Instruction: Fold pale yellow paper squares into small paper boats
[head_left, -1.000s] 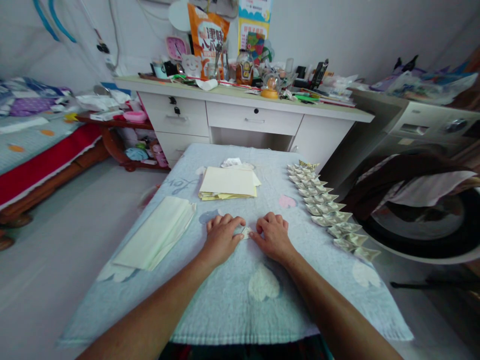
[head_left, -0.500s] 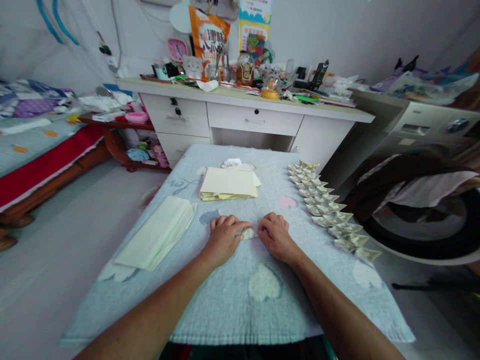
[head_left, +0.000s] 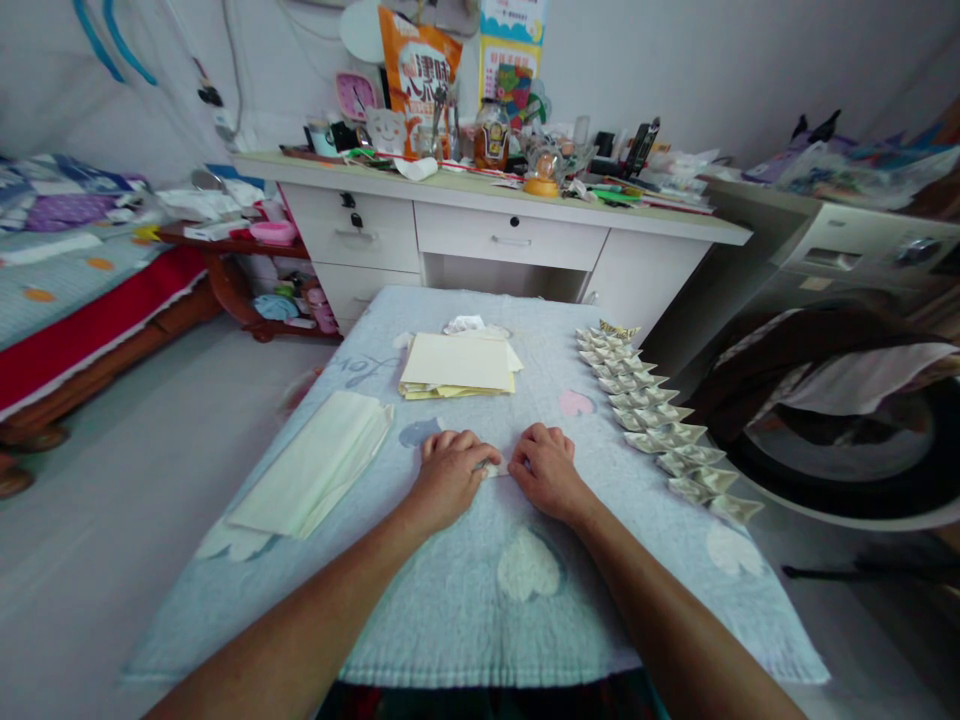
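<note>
Your left hand (head_left: 454, 475) is bent at the fingers, its thumb and forefinger pinching the left end of a small, flat, off-white folded piece of paper (head_left: 496, 469). This paper lies low over the pale blue patterned cloth (head_left: 450, 610), directly between your two hands and in front of your body. Your right hand (head_left: 547, 472) is curled, its thumb and fingertips meeting the paper's right end; you cannot tell from this view whether they grip it or only press on it. Both of your wrists are close to the cloth.

To your left, a long stack of pale green folded paper sheets (head_left: 311, 465) lies slanted, well apart from your left hand. Beyond your hands sits a rectangular pile of cream and yellow paper (head_left: 459, 362), with a crumpled white piece (head_left: 463, 324) just behind it. To your right, boat-shaped folded pieces of greyish paper (head_left: 649, 405) stand close together in a slanting line, with a yellow patterned one (head_left: 619, 329) at the far end. Past the cloth's far edge you face a white desk with drawers (head_left: 510, 238), its top crowded with small objects.
</note>
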